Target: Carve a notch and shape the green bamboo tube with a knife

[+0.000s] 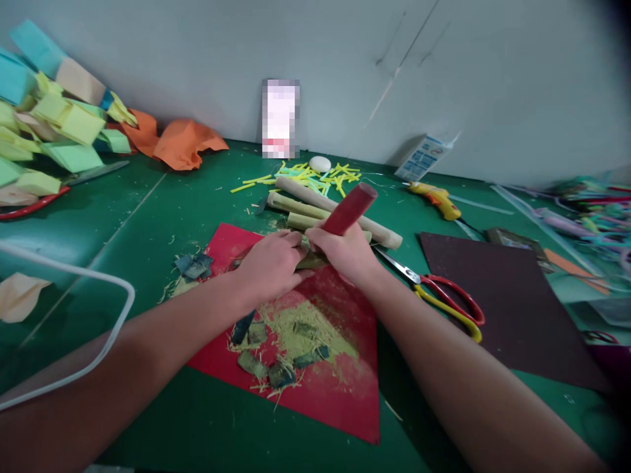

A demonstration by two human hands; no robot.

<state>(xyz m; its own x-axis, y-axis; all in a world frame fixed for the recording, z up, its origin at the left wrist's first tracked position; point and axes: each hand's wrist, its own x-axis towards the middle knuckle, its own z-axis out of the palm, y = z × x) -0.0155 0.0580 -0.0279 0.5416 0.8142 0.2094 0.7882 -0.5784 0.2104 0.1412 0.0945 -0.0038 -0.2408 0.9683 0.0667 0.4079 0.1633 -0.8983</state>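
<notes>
My right hand (348, 253) is closed round a thick red stick (351, 209), tilted up and to the right; its lower end is hidden by my fingers. My left hand (273, 264) is closed, fingers curled against a pale green stick (313, 261) just above the red sheet (350, 394). Most of that stick is covered by my hands. Pale green crumbs (308, 328) and dark green scraps (254, 363) lie on the sheet below. Beyond my hands are more green sticks (298, 205) and a long beige stick (389, 235).
Scissors (446, 299) with red and yellow handles lie to the right by a dark brown sheet (497, 309). A yellow glue gun (436, 199), yellow strips (256, 180) and a lit phone (280, 118) are farther back. Folded coloured papers (73, 125) pile up left, near a white bent rod (123, 289).
</notes>
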